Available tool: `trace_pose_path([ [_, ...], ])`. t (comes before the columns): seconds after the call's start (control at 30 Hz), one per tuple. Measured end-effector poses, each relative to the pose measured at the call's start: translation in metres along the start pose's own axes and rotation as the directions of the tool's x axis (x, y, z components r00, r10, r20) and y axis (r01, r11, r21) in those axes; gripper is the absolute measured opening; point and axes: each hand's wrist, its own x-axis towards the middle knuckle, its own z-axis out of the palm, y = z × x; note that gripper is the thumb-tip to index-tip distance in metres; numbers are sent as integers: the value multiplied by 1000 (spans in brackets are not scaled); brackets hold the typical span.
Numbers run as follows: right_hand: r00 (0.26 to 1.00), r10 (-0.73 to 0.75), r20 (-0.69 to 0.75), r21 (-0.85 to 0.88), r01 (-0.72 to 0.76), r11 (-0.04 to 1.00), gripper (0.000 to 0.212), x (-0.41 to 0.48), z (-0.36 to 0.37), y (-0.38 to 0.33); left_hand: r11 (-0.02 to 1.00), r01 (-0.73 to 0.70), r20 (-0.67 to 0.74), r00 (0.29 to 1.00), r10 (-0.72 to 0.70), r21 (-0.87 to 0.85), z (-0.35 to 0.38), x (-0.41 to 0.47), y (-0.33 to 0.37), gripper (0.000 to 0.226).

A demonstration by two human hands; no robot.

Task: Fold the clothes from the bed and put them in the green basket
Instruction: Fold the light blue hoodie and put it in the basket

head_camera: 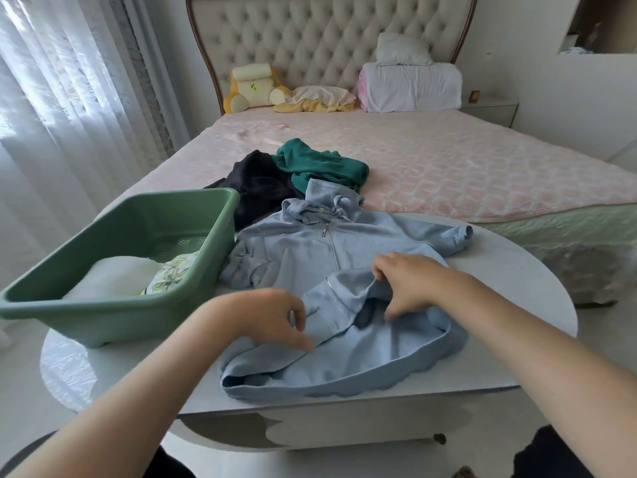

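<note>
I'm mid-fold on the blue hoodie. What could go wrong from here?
1. The hoodie has its hem at the front edge of the table; a tug from the right hand could slide it off.
2. The sleeve beside the basket is bunched up, so the fold may turn out lumpy unless it is smoothed first.

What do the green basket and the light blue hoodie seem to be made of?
Green basket: likely moulded plastic, smooth with a dull sheen, small holes in its floor. Light blue hoodie: soft knit fabric, probably cotton fleece, matte, creased; zipper looks metal.
</note>
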Motion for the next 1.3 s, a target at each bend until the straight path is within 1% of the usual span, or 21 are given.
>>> trace_pose_path([
  [0.1, 987, -13, -161, -177, -16, 984, 57, 6, 16, -7, 990, -4, 23, 1000, 1, 142, 26, 17, -5, 53],
  [0.17, 976, -11, -217, -271, -50, 961, 50, 8, 16, -8, 985, -27, -48, 998, 35, 172, 32, 23, -10, 37],
  [0.23, 979, -35, -203, -243, -16, 970, 39, 8, 17, -5, 982, -61, -99, 992, 79, 179, 31, 22, -11, 26],
  [0.3, 988, -70, -141, -97, 57, 994, 31, 2, 16, -3, 982, -81, -105, 989, 101, 173, 28, 19, -10, 26],
  [0.37, 996, -79, -41, 20, 80, 997, 25, -5, 11, -4, 986, -84, -65, 993, 95, 146, 23, 13, -9, 25],
  [0.47, 959, -56, 278, 111, 26, 994, 20, -18, -4, -8, 988, -75, 171, 984, 52, 131, 11, 1, -8, 23],
  [0.53, 884, -21, 467, 82, -20, 996, 13, -22, -13, -5, 994, -48, 316, 949, 16, 94, 4, -5, -8, 27],
  [0.6, 797, 43, 603, 73, -109, 991, 8, -27, -21, -3, 998, -19, 380, 925, -2, 52, -1, -10, -9, 28],
  [0.7, 598, 56, 799, 136, -271, 953, 34, -31, -29, -8, 979, 80, 416, 909, 6, -188, 3, -10, -7, 29],
  [0.73, 599, 45, 800, 155, -278, 948, 38, -30, -29, -11, 964, 47, 331, 943, 44, -262, 6, -5, -7, 30],
  [0.77, 656, 27, 755, 187, -255, 948, 36, -27, -26, -13, 962, -38, 183, 979, 90, -271, 9, 4, -6, 32],
  [0.8, 751, 8, 660, 232, -213, 949, 30, -21, -18, -15, 966, -127, 19, 991, 135, -227, 12, 13, -5, 32],
  [0.87, 944, -6, 330, 312, -102, 945, 18, -7, 1, -17, 968, -232, -241, 949, 205, -91, 21, 34, -5, 27],
  [0.9, 987, -1, 160, 288, -46, 957, 11, 1, 9, -17, 970, -243, -293, 930, 223, -31, 24, 43, -6, 28],
  [0.93, 999, -8, 46, 223, -3, 975, 21, 8, 17, -16, 977, -211, -284, 935, 212, 33, 27, 49, -7, 44],
  [0.97, 1000, -28, 11, 160, 26, 987, 43, 14, 25, -14, 986, -149, -211, 964, 163, 80, 28, 52, -8, 69],
  [1.03, 996, -24, 88, 196, 6, 981, 88, 20, 33, -10, 993, -22, -23, 999, 25, 120, 27, 52, -11, 114],
  [1.1, 975, -14, 222, 226, -37, 974, 115, 22, 33, -4, 987, 3, 65, 998, -13, 162, 20, 46, -10, 128],
  [1.17, 954, -23, 298, 153, -24, 988, 110, 21, 28, -2, 978, 6, 96, 995, -26, 207, 10, 39, -4, 120],
  [1.23, 940, -25, 341, 175, -37, 984, 84, 18, 19, -5, 979, 16, 174, 983, -53, 203, 2, 32, 1, 101],
  [1.3, 936, -26, 352, 294, -84, 952, 56, 16, 14, -10, 988, 1, 259, 965, -42, 157, -2, 27, 2, 79],
])
